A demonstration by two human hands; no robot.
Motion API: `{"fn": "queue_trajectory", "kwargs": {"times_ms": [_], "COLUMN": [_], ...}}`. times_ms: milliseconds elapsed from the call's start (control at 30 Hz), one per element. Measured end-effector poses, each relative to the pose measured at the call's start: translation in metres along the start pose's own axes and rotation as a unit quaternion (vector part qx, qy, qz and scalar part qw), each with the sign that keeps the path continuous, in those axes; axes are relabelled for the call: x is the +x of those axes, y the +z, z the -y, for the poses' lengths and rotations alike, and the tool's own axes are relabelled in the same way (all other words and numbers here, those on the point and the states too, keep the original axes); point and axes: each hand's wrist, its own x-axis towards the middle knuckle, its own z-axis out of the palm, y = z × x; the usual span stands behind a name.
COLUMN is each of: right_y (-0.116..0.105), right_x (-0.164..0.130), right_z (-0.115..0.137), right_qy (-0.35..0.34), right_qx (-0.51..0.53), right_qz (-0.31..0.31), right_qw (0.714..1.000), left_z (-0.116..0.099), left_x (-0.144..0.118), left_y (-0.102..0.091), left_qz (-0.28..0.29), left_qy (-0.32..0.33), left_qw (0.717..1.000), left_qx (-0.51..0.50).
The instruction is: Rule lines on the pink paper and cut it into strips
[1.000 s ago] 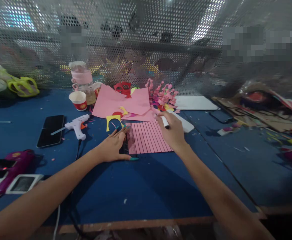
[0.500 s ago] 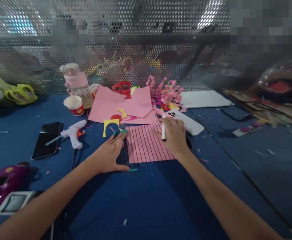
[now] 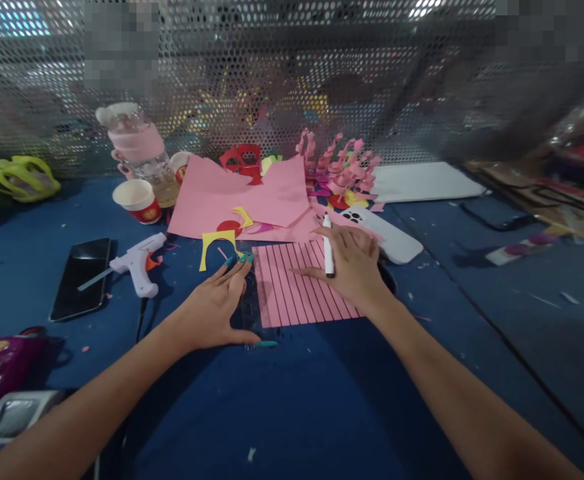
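Mid-frame: ruling lines on pink sheet (image 3: 302, 283). My left hand (image 3: 217, 303) flat, open, pressing ruler (image 3: 249, 303); right hand (image 3: 352, 263) closed round marker (image 3: 327, 250). Next: shift ruler w/o skewing.

From my remote seat I see two bare forearms coming in from the lower corners, with no sleeves, watch or bracelet on either one. The left hand (image 3: 217, 308) has long nails painted teal (thumb and fingertips alike). The right hand (image 3: 353, 269) shows no ring, and its nails are mostly hidden from me.
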Motion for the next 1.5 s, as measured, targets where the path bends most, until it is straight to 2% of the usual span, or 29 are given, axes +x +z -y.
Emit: {"fn": "queue_trajectory", "kwargs": {"times_ms": [600,800,1233,1500], "right_y": [-0.0027,-0.0026,-0.0031,-0.0051], "right_x": [0.0012,0.0008,0.0013,0.0006], "right_z": [-0.0014,-0.0022,-0.0028,-0.0025], "right_qy": [0.017,-0.002,0.001,0.001], "right_qx": [0.013,0.017,0.025,0.029], "right_qz": [0.033,0.025,0.032,0.031], "right_qw": [0.999,1.000,0.999,0.999], "left_z": [-0.0003,0.0018,0.0009,0.0034], "left_x": [0.0014,0.0014,0.0016,0.0007], "left_y": [0.0042,0.0073,0.0058,0.0084], "left_qz": [-0.018,-0.035,-0.011,-0.022], "left_qy": [0.007,0.023,0.015,0.018], "left_qw": [0.999,0.999,1.000,0.999], "left_qx": [-0.033,-0.033,-0.020,-0.036]}}
